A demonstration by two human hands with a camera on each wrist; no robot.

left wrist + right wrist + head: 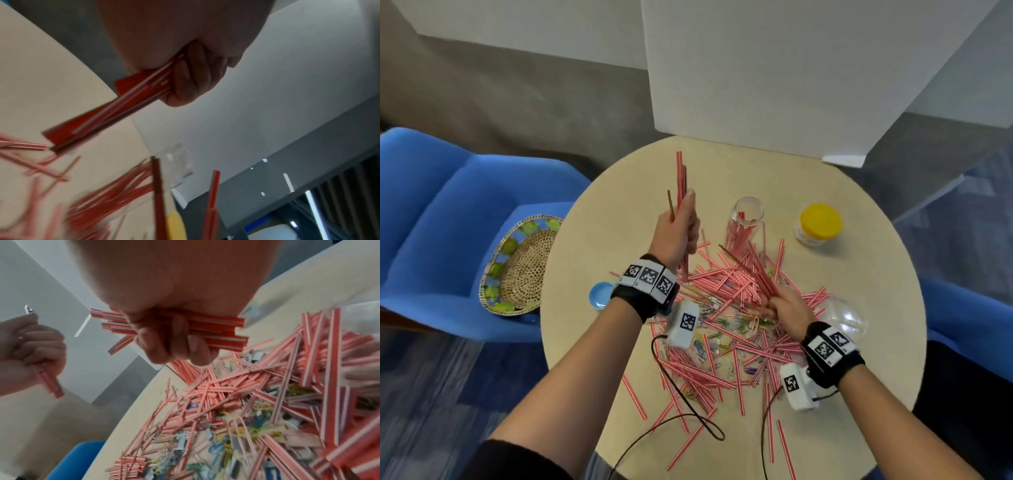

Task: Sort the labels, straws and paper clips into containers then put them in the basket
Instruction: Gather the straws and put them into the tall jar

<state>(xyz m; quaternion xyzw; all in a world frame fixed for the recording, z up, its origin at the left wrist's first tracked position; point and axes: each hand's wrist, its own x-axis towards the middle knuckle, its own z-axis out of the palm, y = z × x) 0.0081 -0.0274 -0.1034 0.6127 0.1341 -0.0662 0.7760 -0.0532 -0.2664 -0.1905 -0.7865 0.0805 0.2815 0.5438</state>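
A person's left hand (677, 230) holds a bundle of red-and-white striped straws (681, 186) upright above the left part of a round table (876, 308), fingers curled tight around the bundle, while the right hand (787, 313) closes on a second bundle (751, 270) lifted from the pile (726, 329) in the middle of the table; the right wrist view shows its fingers wrapped round those straws. The pile is a tangle of loose straws over coloured paper clips (736, 323), with what may be labels among them, too blurred to make out. Just beyond the pile stands a clear jar (744, 222) already holding some straws; to its right sits a yellow-lidded jar (818, 224), and a clear round container (846, 318) lies at the right of the pile. A blue lid (601, 294) rests near the table's left edge, and the woven basket (522, 267) waits on the blue chair (448, 222) at the left. The jar's mouth looks narrow for a full handful: straws fed in at an angle could catch the rim and tip it, and paper clips snagged in a bundle could ride into the wrong container.
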